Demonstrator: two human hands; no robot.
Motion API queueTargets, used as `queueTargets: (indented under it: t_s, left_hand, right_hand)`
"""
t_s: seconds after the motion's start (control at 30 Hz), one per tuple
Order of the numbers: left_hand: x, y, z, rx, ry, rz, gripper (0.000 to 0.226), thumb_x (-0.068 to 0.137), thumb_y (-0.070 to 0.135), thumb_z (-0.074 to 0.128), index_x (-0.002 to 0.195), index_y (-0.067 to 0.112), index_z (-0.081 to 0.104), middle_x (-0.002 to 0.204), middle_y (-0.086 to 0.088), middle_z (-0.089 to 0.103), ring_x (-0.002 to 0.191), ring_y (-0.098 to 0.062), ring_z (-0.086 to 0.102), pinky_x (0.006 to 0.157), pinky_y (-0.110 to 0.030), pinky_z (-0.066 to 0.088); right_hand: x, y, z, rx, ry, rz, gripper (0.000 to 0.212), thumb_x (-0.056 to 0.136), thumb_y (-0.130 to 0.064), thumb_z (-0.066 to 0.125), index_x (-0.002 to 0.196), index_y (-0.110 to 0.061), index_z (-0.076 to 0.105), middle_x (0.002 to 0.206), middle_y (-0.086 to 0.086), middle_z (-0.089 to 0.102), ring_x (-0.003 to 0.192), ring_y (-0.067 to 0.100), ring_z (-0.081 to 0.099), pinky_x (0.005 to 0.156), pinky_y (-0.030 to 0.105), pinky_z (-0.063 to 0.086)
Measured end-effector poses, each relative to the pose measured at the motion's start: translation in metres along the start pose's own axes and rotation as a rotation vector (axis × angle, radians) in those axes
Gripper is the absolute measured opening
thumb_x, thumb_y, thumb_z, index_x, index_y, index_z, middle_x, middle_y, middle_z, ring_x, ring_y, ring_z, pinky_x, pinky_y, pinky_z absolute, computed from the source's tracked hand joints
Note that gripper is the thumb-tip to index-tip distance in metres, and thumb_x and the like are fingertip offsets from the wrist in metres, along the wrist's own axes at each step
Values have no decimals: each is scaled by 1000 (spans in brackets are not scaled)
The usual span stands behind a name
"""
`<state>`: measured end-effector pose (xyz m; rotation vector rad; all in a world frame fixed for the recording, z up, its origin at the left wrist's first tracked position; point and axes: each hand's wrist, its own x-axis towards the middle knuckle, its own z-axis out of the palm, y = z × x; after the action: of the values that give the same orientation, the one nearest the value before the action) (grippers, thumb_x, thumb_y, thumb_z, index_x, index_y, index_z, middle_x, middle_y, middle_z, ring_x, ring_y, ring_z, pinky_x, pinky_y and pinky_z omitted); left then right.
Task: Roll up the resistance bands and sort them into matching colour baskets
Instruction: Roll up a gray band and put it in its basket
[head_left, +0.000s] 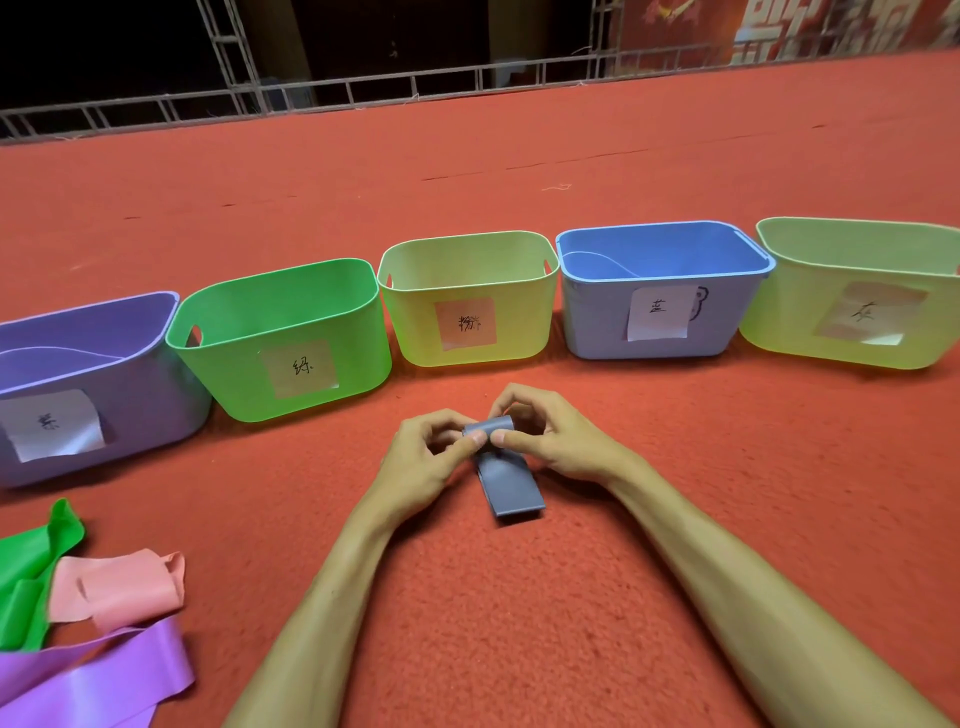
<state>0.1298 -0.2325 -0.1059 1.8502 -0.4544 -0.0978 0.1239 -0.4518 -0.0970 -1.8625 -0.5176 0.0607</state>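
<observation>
At the centre of the red carpet (519, 597), the left hand (421, 457) and right hand (550, 441) each have their grip clamped on the grey band's (511, 483) rolled 12 o'clock end, its flat tail pointing to 6 o'clock, with the row of baskets (415, 332) at 12 o'clock.

Red carpet (519, 597) under me. On it, 9 to 2 o'clock, one row: purple basket (130, 395), green basket (234, 374), yellow basket (519, 332), blue basket (597, 322), second yellow basket (779, 322). At 8 o'clock, heaped: green band (31, 561), pink band (119, 587), purple band (104, 680). Near 12: tail of my grey band (511, 483).
</observation>
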Motion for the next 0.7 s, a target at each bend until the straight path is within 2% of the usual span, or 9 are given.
queueTargets:
  t_s: [0.07, 0.13, 0.3, 0.4, 0.43, 0.5, 0.6, 0.63, 0.7]
  left_hand:
    - [0, 1, -1, -55, 6, 24, 30, 85, 46, 75, 101, 21, 76, 93, -15, 75, 81, -22, 61, 77, -41, 45]
    - [-1, 2, -1, -80, 18, 46, 28, 85, 39, 78, 103, 17, 75, 98, -11, 77, 87, -21, 64, 82, -42, 47]
    - [-3, 3, -2, -82, 37, 82, 20, 87, 10, 82, 105, 10, 75, 99, -3, 78, 85, -7, 63, 76, -27, 44]
    - [-2, 3, 0, -86, 68, 93, 24, 85, 2, 82, 106, 8, 75, 100, -1, 79, 82, 0, 63, 71, -19, 44]
    - [-2, 4, 0, -91, 78, 97, 25, 84, 1, 82, 107, 8, 76, 99, 0, 79, 78, 3, 62, 70, -17, 44]
    - [-1, 2, 0, -94, 87, 96, 29, 83, 2, 84, 109, 10, 75, 96, 3, 78, 71, 5, 57, 69, -15, 43]
    - [-1, 0, 0, -142, 77, 60, 35, 82, 19, 85, 114, 16, 71, 88, -2, 77, 71, -4, 53, 70, -18, 44]
    - [-1, 2, 0, -159, 49, 43, 29, 85, 23, 82, 111, 15, 72, 85, -2, 76, 72, -6, 55, 72, -18, 44]
    - [1, 3, 2, -149, -12, 17, 7, 97, 19, 72, 100, 12, 73, 75, 10, 72, 72, 1, 59, 68, -14, 45]
  right_hand:
    - [-1, -1, 0, 18, 1, 9, 15, 97, -15, 71, 106, -17, 60, 82, 16, 65, 75, 13, 55, 58, 31, 48]
    - [-1, -2, 2, 47, 18, 23, 17, 95, -13, 73, 107, -16, 61, 73, -2, 62, 69, 8, 55, 55, 28, 46]
    - [3, -1, 4, 106, 96, 111, 17, 89, -20, 75, 103, -16, 66, 71, 11, 60, 61, 13, 53, 45, 22, 42]
    - [7, 2, 5, 136, 131, 122, 21, 91, -33, 74, 95, -12, 74, 77, 9, 68, 66, 15, 55, 59, 31, 44]
    - [7, 2, 6, 145, 133, 102, 20, 94, -29, 73, 95, -9, 74, 81, 7, 70, 72, 15, 58, 66, 32, 45]
    - [7, 2, 7, 171, 124, 54, 11, 98, -16, 70, 99, -5, 73, 89, 4, 72, 82, 10, 63, 75, 25, 49]
    - [5, 1, 7, 222, 104, -5, 13, 98, -11, 69, 107, -2, 70, 100, 14, 75, 93, 16, 67, 86, 29, 52]
    - [4, 1, 7, 245, 101, -21, 16, 98, -10, 69, 110, -1, 69, 104, 20, 75, 97, 18, 68, 89, 33, 52]
    - [3, 0, 8, 276, 95, -35, 19, 97, -7, 69, 114, 1, 66, 110, 27, 72, 101, 21, 68, 93, 35, 52]
